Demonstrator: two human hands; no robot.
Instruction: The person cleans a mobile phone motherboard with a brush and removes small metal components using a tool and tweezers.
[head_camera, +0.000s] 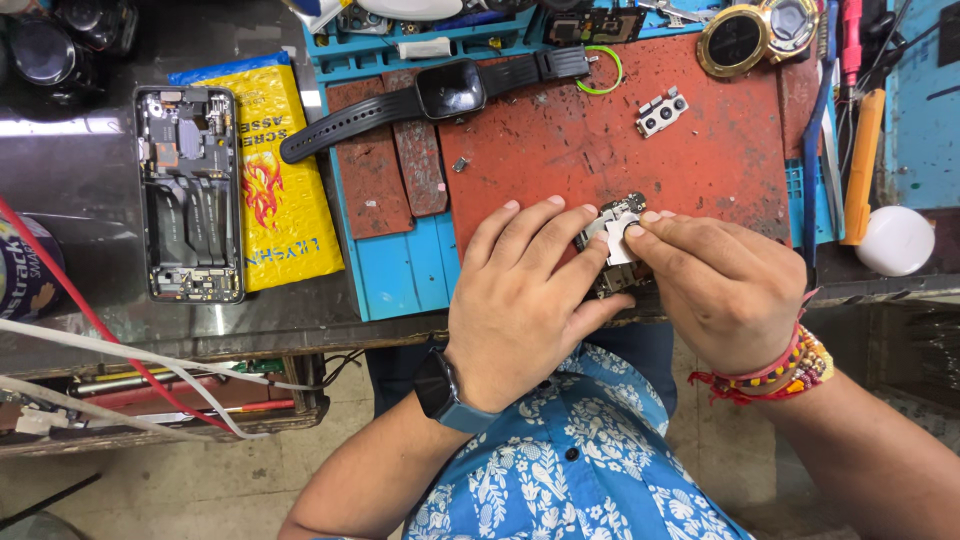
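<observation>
Both hands meet over a small phone circuit board (618, 240) at the front edge of the red work mat (600, 140). My left hand (525, 300) holds the board from the left, fingers spread across it. My right hand (722, 285) pinches a small white part on top of the board with thumb and forefinger. Most of the board is hidden under the fingers.
An opened phone frame (188, 195) lies at left beside a yellow packet (275, 170). A black smartwatch (450, 90) stretches across the mat's top. A small camera module (662, 112), gold round parts (750, 35), an orange tool (862, 165) and a white dome (896, 240) sit at right.
</observation>
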